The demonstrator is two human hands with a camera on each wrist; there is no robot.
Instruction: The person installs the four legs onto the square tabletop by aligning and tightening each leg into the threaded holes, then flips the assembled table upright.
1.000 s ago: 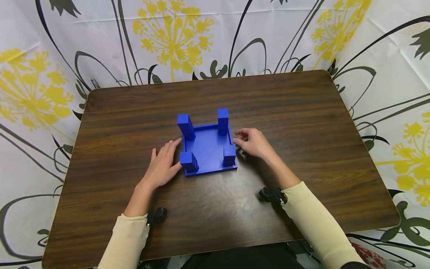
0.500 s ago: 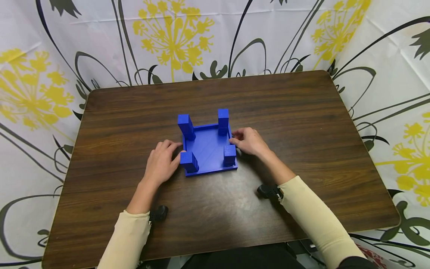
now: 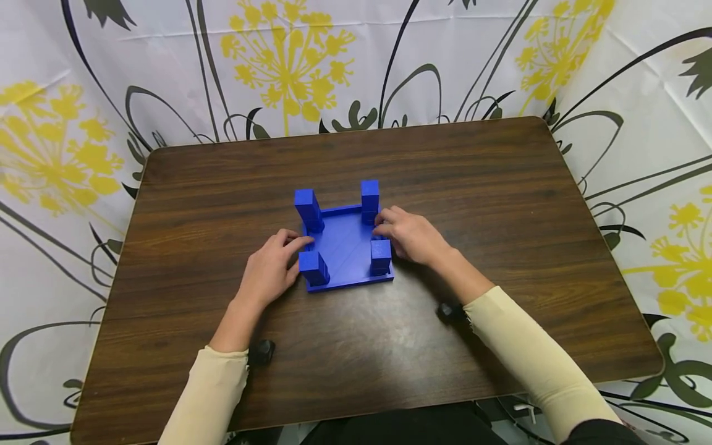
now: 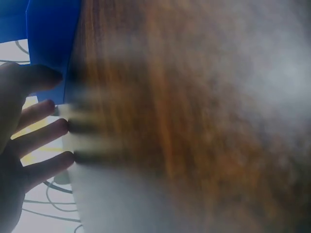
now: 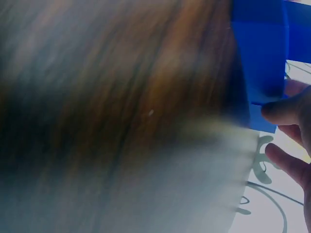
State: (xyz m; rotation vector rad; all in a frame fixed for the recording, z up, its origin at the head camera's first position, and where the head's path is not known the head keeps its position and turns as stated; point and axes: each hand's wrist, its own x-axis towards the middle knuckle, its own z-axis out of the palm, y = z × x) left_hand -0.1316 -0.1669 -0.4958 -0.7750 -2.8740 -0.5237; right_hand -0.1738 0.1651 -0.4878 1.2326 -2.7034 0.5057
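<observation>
A blue square piece with corner posts (image 3: 345,253) lies on the table, like a small upturned table with a low rim. My left hand (image 3: 267,266) is at its left side, index finger over the rim between the two left posts. In the left wrist view the thumb (image 4: 46,76) lies against the blue side and other fingers extend past it. On the opposite side, my right hand (image 3: 414,235) has its fingertips over the right rim between the posts. The right wrist view shows that thumb (image 5: 279,111) on the outer wall, other fingers partly hidden.
The brown wood-grain table (image 3: 473,173) has rounded corners. White cloth (image 3: 417,43) with yellow and grey plant prints hangs behind and beside it. A dark wrist camera (image 3: 261,352) sits on the left wrist, another (image 3: 449,312) on the right.
Both hands have closed in on the blue piece from its sides. The left fingers have bent and come over the rim; the right fingers have moved left onto it. The piece stays in place.
</observation>
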